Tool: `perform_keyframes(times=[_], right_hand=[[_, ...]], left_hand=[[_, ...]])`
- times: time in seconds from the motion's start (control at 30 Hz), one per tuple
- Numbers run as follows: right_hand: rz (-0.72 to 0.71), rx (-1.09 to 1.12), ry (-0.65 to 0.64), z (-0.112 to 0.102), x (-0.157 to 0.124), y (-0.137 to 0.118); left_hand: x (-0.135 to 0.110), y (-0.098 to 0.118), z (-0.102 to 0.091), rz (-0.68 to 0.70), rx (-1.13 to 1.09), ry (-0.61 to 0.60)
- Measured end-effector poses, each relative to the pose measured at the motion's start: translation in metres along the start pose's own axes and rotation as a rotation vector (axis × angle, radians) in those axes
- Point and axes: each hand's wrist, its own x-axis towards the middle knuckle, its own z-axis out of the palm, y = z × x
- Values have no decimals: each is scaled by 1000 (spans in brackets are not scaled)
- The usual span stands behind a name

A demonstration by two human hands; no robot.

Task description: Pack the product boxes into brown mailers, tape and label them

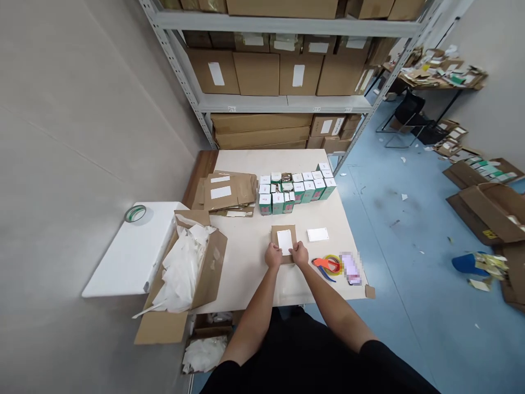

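Observation:
My left hand and my right hand are closed at the two near corners of a white label. The label lies over a small brown cardboard package on the table, and I cannot tell whether it is stuck down. To the right rests a white stack of labels or cards. Beyond my right hand lie an orange-handled tool, a yellow roll and a blurred-out lilac object.
Several green-and-white boxes stand in rows on the table. Flattened cardboard mailers are stacked to their left. An open carton with white wrapping is at the left edge. A tape roll sits on a white surface. Shelving rises behind.

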Motion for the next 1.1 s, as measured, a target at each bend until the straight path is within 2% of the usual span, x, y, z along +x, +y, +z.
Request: perform_keyframes(times=[0.3, 0.5, 0.57, 0.63, 0.7, 0.77, 0.83, 0.9, 1.03, 1.1], right_hand=[[81, -187, -30, 15, 9, -5], [231, -236, -9, 7, 8, 3], [253, -213, 50, 8, 6, 7], [214, -171, 109, 14, 3, 11], [152, -127, 112, 21, -1, 12], [121, -105, 78, 27, -4, 11], [111, -94, 57, 30, -9, 6], [56, -41, 51, 32, -17, 0], [-153, 152, 36, 36, -39, -10], [-143, 216, 64, 41, -48, -14]], left_hand=[[18, -5, 2, 33, 122, -76], [34, -6, -18, 134, 419, -196], [39, -7, -25, 246, 468, -228], [41, -7, -26, 452, 455, -260], [43, -8, -23, 637, 440, -317], [44, -10, -18, 691, 465, -401], [47, -15, -16, 649, 480, -457], [52, -24, -20, 574, 434, -447], [66, -51, -44, 362, 201, -330], [71, -69, -58, 247, 8, -317]])
